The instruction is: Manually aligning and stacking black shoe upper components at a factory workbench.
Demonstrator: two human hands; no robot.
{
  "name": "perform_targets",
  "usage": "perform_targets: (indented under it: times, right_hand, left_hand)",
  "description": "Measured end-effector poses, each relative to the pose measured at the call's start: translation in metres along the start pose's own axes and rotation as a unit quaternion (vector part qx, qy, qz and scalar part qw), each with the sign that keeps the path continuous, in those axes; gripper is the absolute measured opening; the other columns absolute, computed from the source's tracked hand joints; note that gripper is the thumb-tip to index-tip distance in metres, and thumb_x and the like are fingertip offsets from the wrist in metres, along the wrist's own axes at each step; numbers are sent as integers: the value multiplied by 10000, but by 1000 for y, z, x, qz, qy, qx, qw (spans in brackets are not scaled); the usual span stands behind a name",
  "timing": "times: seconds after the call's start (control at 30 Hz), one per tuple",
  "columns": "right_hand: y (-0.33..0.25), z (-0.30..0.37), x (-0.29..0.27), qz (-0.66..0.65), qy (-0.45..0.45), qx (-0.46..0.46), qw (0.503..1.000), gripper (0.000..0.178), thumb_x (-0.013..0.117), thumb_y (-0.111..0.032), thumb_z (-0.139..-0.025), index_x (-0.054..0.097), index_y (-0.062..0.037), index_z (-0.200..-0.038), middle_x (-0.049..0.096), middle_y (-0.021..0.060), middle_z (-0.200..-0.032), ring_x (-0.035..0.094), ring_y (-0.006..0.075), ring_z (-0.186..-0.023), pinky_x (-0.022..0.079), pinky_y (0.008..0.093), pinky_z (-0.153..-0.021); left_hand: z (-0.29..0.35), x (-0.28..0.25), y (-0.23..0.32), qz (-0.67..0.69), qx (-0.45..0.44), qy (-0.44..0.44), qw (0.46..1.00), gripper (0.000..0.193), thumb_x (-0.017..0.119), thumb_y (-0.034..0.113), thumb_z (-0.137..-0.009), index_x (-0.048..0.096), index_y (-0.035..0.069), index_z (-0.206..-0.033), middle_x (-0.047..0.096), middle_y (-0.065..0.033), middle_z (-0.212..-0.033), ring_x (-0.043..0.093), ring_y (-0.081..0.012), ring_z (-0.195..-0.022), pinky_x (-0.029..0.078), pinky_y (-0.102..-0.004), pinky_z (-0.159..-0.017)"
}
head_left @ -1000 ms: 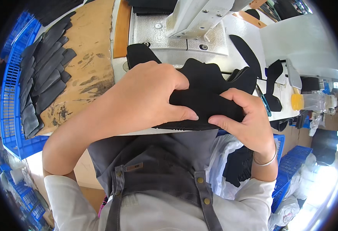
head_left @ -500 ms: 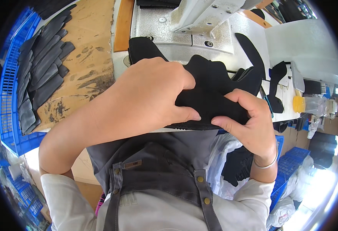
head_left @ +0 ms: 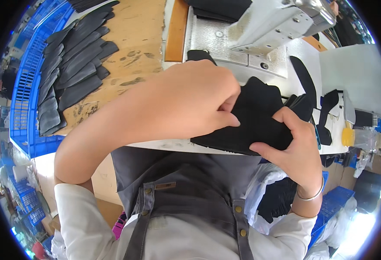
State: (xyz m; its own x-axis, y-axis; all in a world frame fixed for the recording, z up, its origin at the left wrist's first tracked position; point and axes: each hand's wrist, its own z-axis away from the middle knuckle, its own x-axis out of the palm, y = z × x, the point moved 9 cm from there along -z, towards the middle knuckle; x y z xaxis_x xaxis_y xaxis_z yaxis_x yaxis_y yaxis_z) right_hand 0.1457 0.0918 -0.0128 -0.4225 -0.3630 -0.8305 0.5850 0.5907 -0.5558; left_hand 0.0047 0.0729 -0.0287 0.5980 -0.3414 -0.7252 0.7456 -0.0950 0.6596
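A black fabric piece (head_left: 257,115) with a wavy far edge and a curved near edge lies at the front of the white table, below the machine. My left hand (head_left: 203,97) is over its left side, fingers curled under and thumb pressed toward them; the fingertips are partly hidden. The right hand (head_left: 292,138) grips the piece's right part, index finger on top and thumb at the near edge. Beyond it stand more folded black layers (head_left: 301,104). Another bit of black material (head_left: 200,55) shows past my left wrist.
The white metal machine (head_left: 260,39) stands just beyond my hands. Dark strips (head_left: 75,69) overlap on brown cardboard (head_left: 140,43) at left, beside a blue crate (head_left: 23,95). On the right lie a long black strip (head_left: 304,78), a black cutout (head_left: 327,115) and a yellow-lidded jar (head_left: 348,137).
The whole view has shifted, so the scene sits further right and lower. My left fingers have curled in more over the fabric piece. My right hand keeps its grip on it.
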Motion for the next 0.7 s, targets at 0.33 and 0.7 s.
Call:
perform_targets:
  times: [0.33,0.7]
  right_hand:
    - [2,-2,2,-7,-12,15,1000,445,849,-166,-592,524,-22,-859,556,138,-666,533,307,-566,440,321,-545]
    - [4,-2,3,-3,-28,-11,1000,397,808,-210,-650,531,-25,-867,577,167,-690,591,367,-642,454,391,-552]
  left_hand:
    - [4,-1,2,8,60,27,998,235,715,194,-805,593,5,-737,587,-100,-599,580,-236,-559,420,-344,-525]
    - [51,44,66,-241,179,274,914,683,703,260,-670,515,2,-1274,499,-152,-1338,507,-303,-1216,400,-423,-976]
